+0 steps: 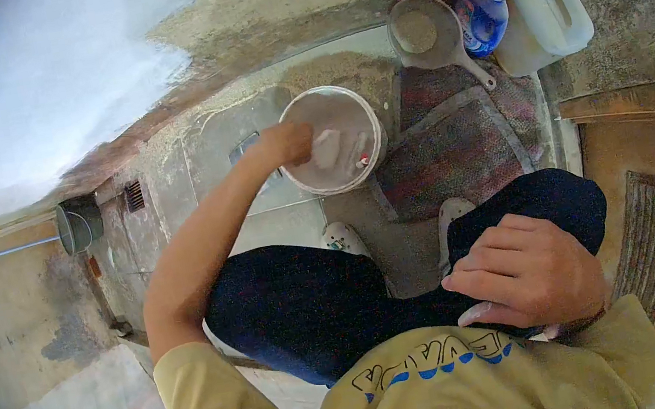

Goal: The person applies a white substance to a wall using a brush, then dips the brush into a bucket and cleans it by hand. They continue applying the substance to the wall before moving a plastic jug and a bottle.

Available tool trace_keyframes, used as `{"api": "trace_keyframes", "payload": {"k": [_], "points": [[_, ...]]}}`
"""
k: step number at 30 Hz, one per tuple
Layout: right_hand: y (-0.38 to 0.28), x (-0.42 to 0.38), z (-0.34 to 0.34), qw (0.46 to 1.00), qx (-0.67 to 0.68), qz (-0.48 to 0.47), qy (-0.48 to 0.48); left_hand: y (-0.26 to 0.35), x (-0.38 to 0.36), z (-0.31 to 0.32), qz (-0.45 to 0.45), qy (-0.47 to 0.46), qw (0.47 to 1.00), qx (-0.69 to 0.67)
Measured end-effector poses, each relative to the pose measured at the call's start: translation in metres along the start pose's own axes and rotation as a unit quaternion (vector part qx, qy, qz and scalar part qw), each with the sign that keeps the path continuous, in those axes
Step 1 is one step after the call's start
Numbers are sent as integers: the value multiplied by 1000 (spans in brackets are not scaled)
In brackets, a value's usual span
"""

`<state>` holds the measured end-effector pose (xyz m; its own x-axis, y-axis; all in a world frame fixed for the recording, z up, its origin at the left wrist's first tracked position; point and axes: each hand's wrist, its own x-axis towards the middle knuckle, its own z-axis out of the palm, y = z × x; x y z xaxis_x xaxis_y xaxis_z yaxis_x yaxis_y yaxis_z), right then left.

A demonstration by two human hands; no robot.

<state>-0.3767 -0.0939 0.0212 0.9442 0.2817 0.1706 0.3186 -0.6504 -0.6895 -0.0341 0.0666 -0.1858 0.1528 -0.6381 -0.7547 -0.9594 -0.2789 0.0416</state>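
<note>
My left hand (293,143) reaches over the left rim of a round white bucket (372,110), its fingers curled closed and pointing down inside. What they hold, if anything, is hidden. Close by the fingers in the bucket is a pale, whitish shape (329,149), and a small red-and-white piece (364,161) shows near the lower right wall. My right hand (526,275) rests by my right knee, empty, with its fingers loosely bent and slightly apart. A whitish film shows on its thumb.
A long-handled dipper (448,45), a blue bottle (484,15) and a whitish jug (545,3) stand at the back right. A woven mat (449,154) lies right of the bucket. Far left are a dark bucket (80,224) and a blue-handled tool (15,251).
</note>
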Motion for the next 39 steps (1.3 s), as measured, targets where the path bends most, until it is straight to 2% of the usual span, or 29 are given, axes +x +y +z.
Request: {"api": "trace_keyframes", "payload": {"k": [3, 5, 7, 9, 11, 12, 13, 14, 15, 16, 18, 19, 21, 22, 24, 25, 26, 28, 29, 31, 33, 34, 36, 37, 39], "points": [[0, -3, -7, 999, -7, -4, -45, -16, -26, 3, -17, 32, 998, -48], [0, -3, -7, 999, -8, -7, -48, -12, -54, -7, -56, 82, 992, -75], [-2, -3, -8, 999, -12, -8, -48, -18, -68, -4, -58, 103, 987, -108], [-2, -4, -8, 998, 8, -18, -61, -26, -84, -5, -55, 123, 981, -139], [-1, -5, -5, 999, 7, -23, -33, -31, -101, -2, 15, 211, 952, -223], [-2, -6, -3, 1000, 12, -27, -9, -31, -111, -10, 16, 207, 952, -224], [-3, -8, -1, 999, 17, -25, -10, -32, -121, -16, 0, 176, 936, -305], [-4, -8, -1, 999, 16, -25, -9, -31, -129, -22, -17, 147, 912, -384], [-4, -8, -2, 999, 14, -28, -9, -24, -136, -21, -59, 161, 848, -502], [-5, -7, -2, 999, 15, -30, -8, -19, -139, -25, -61, 161, 847, -502], [-6, -7, -2, 1000, 11, -25, -11, -7, -146, -39, -66, 105, 732, -670], [-8, -6, -4, 999, 11, -27, -12, -2, -146, -43, -67, 107, 731, -670], [-11, -4, -6, 1000, 5, 8, 3, 9, -143, -52, 52, -3, 563, -825], [-13, -2, -6, 1000, 4, 8, 3, 18, -143, -56, 53, -2, 564, -824], [-16, 0, -3, 992, 28, 76, 96, 43, -143, -66, 158, -39, 445, -881], [-18, 2, -1, 991, 26, 81, 100, 56, -144, -73, 169, -46, 396, -901], [-20, 4, 1, 985, 51, 117, 114, 68, -146, -81, 172, -52, 400, -899], [-23, 9, 4, 976, 71, 159, 134, 88, -150, -97, 259, -68, 334, -904], [-24, 13, 6, 967, 101, 179, 151, 97, -151, -105, 263, -75, 338, -901], [-24, 21, 11, 955, 123, 205, 174, 112, -150, -119, 352, -98, 289, -885], [-23, 28, 14, 932, 176, 211, 236, 125, -148, -130, 357, -92, 285, -885], [-24, 30, 11, 930, 169, 216, 243, 130, -147, -135, 356, -77, 278, -889], [-25, 32, 6, 903, 278, 220, 243, 138, -148, -143, 343, -71, 281, -893], [-23, 33, 8, 903, 272, 223, 248, 140, -148, -146, 325, -57, 282, -901], [-13, 35, 19, 846, 406, 157, 308, 139, -142, -146, 354, -62, 294, -886]]}}
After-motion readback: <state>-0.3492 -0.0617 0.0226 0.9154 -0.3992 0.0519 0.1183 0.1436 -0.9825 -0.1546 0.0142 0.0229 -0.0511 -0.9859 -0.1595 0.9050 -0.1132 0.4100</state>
